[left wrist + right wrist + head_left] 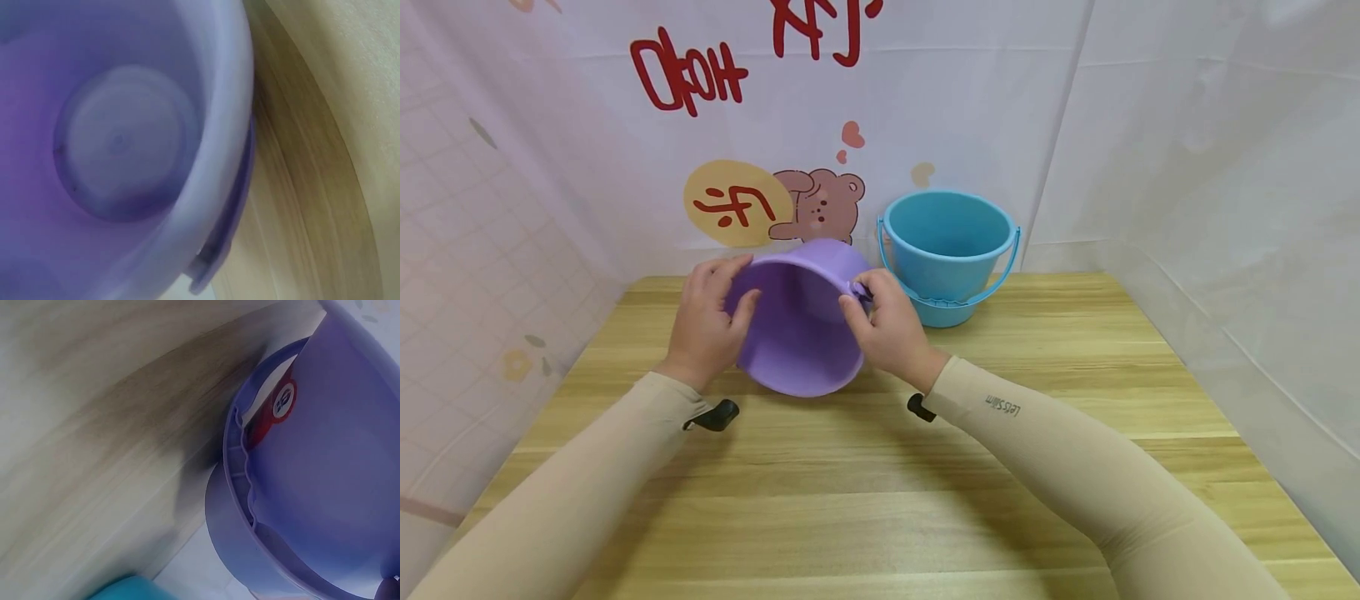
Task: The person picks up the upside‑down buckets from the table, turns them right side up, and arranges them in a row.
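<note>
A purple bucket is tipped over the wooden table, its mouth turned toward me. My left hand holds its left rim, with the fingers along the outside and the thumb over the opening. At the right rim, my right hand pinches the spot where the handle joins. The left wrist view looks inside to the round bottom. The purple handle curves around the outer wall in the right wrist view, beside a red label with a white circle.
A light blue bucket stands upright at the back right of the table, its handle hanging down in front. White printed cloth hangs behind the table and along both sides.
</note>
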`<state>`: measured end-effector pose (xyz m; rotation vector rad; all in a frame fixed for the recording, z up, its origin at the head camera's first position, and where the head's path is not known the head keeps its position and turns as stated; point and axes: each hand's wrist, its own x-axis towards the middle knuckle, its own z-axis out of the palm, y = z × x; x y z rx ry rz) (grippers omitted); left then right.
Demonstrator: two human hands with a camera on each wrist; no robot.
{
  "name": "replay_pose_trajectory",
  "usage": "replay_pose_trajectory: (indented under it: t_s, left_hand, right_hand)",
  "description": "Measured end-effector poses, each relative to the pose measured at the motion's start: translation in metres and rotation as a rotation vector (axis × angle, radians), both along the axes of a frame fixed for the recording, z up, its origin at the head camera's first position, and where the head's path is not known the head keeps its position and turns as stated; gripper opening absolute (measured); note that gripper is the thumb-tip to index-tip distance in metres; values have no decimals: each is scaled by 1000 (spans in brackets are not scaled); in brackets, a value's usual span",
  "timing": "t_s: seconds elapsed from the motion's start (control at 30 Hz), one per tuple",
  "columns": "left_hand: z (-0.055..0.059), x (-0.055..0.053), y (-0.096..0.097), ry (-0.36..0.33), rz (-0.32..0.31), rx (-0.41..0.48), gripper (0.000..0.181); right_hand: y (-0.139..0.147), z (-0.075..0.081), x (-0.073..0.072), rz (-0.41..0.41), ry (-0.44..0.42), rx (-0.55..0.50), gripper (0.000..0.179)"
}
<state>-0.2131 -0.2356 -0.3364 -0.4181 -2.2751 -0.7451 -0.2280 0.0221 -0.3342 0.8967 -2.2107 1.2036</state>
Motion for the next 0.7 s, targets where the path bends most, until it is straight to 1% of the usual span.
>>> replay_pose_trajectory:
  t_s: [0.13, 0.33, 0.53, 0.7]
  left_hand:
    - [0, 1, -1, -19, 8, 3, 47]
    - [0, 1, -2, -15, 28, 2, 46]
    - [1, 1, -3, -24, 75, 22, 49]
    - [3, 2, -3, -30, 88, 27, 50]
  right_hand:
    - [1, 2, 1, -3, -33, -30, 12]
    - [1, 3, 1, -3, -39, -61, 12]
    - [3, 1, 0, -2, -41, -50, 11]
    - [4, 1, 1, 8, -38, -30, 12]
